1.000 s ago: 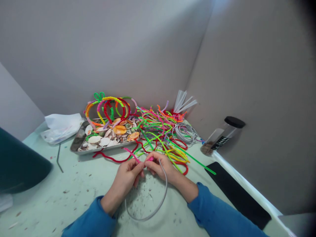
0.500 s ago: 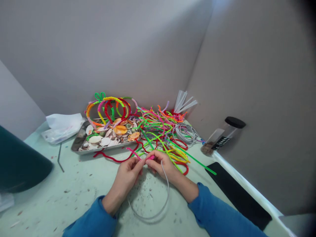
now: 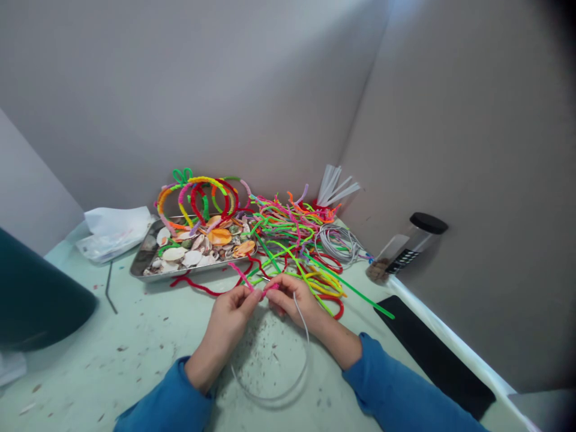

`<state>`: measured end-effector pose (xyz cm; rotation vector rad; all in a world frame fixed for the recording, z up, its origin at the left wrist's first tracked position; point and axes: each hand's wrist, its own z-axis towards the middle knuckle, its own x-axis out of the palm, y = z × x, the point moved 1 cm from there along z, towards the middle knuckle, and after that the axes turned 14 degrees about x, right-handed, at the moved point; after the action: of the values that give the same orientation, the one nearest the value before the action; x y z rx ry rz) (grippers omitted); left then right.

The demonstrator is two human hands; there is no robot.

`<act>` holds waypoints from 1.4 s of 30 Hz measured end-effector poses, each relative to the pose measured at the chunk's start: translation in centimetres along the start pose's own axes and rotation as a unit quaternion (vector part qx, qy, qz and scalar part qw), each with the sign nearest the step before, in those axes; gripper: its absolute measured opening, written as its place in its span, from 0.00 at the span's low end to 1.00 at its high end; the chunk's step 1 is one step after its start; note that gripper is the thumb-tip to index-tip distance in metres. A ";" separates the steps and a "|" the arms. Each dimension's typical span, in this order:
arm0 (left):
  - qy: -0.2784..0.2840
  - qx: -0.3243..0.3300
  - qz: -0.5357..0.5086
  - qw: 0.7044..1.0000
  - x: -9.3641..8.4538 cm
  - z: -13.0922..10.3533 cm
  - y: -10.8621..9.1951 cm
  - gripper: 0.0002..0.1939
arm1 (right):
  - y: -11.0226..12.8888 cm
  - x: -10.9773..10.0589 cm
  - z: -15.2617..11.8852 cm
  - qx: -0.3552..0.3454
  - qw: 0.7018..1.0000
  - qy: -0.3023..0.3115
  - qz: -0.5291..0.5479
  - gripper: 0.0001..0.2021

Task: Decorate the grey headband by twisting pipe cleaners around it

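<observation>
Between my two hands is a pink pipe cleaner (image 3: 241, 275), its loose end sticking up to the left past my fingers. My left hand (image 3: 233, 310) pinches it between thumb and forefinger. My right hand (image 3: 292, 299) is closed on its wrapped pink part, almost touching the left fingertips. A grey wire (image 3: 308, 354) runs from my hands in a wide loop that hangs toward me, over the tabletop (image 3: 189, 372). How the pipe cleaner sits on the wire is hidden by my fingers. A thin dark metal point (image 3: 263, 277) shows just behind the right fingertips.
Behind my hands stands a metal tray (image 3: 153, 277) of shells, with several colourful wrapped rings (image 3: 207, 180) on it. To its right lie tangled pipe cleaners (image 3: 292, 219) and a grey wire coil (image 3: 337, 243). A clear jar (image 3: 407, 249), black strip (image 3: 432, 354) and dark green cylinder (image 3: 40, 294) flank them.
My left hand has shifted slightly left and the loose pink end has swung a little up and left. The wire loop has moved slightly; my right hand is nearly still.
</observation>
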<state>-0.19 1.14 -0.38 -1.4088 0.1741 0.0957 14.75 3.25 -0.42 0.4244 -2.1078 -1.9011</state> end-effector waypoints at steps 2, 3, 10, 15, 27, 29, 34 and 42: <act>-0.001 -0.007 -0.007 1.000 0.0 0.0 0.0 0.19 | 0.0 -0.1 0.0 -0.002 1.000 -0.001 -0.006 0.10; 0.001 -0.012 -0.013 1.000 0.0 -0.1 0.0 0.19 | -0.1 -0.1 0.0 -0.003 1.000 0.000 -0.009 0.09; 0.009 -0.047 -0.061 0.997 -0.1 -0.2 -0.1 0.20 | -0.2 -0.3 -0.1 -0.011 0.999 0.014 -0.033 0.08; 0.007 -0.057 -0.073 0.996 -0.1 -0.1 -0.1 0.19 | -0.4 -0.4 0.0 -0.013 0.999 0.019 -0.023 0.08; -0.005 -0.080 -0.096 0.992 0.1 -0.2 -0.8 0.19 | 0.0 -0.1 -0.1 0.000 1.000 0.017 -0.003 0.09; -0.003 -0.075 -0.091 0.993 0.1 -0.2 -0.7 0.19 | 0.0 -0.1 0.0 0.001 1.000 0.019 -0.001 0.09; 0.009 -0.044 -0.054 0.997 0.0 -0.2 -0.4 0.21 | -0.1 -0.1 0.0 0.015 1.000 0.020 -0.006 0.10; 0.013 -0.015 -0.002 1.000 -0.1 -0.1 0.0 0.21 | 0.0 0.0 -0.1 -0.001 1.000 0.016 -0.026 0.11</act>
<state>-0.28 1.02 -0.42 -1.4414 0.1929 0.0764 14.76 3.14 -0.43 0.5105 -2.0942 -1.9119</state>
